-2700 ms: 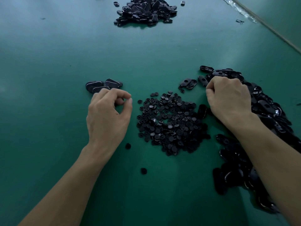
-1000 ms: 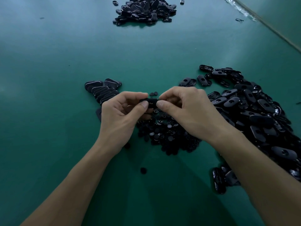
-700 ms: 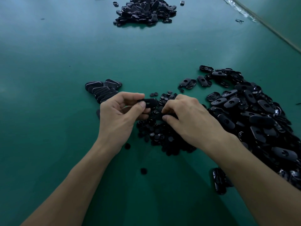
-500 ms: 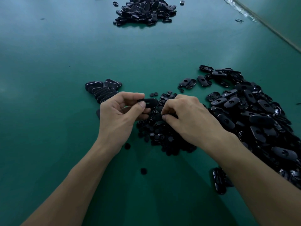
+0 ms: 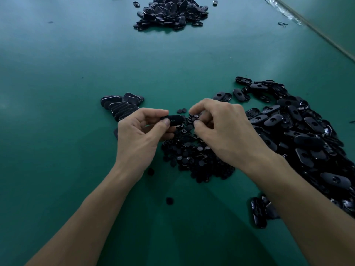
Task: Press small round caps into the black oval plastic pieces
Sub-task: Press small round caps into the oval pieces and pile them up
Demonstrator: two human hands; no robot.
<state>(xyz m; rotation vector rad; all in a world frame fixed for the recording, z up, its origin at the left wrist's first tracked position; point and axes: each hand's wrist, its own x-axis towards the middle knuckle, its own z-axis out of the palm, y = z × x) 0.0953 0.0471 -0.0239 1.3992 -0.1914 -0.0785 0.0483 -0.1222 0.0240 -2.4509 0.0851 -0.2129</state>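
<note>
Since half a second back the right hand has come up a bit off the cap pile and moved toward the left one. It looks like there's a small round cap pinched between thumb and forefinger, though it's tiny and dark, so I'm not 100% sure.

The left hand hasn't budged. It's gripping a black oval piece by one end, thumb underneath and fingers over the top, just above the green surface. The hands are close but not touching.

My guess on handling: both parts are light, stiff moulded plastic with a glossy finish, so they're probably a bit slippery. I'd hold the oval by its edges at one end so the hole stays open, and hold the cap by its rim so it goes in flat. If it goes in tilted, it'll likely pop off into the pile.

The unfilled ovals are heaped to the right, and there's a row of stacked pieces on the left.
</note>
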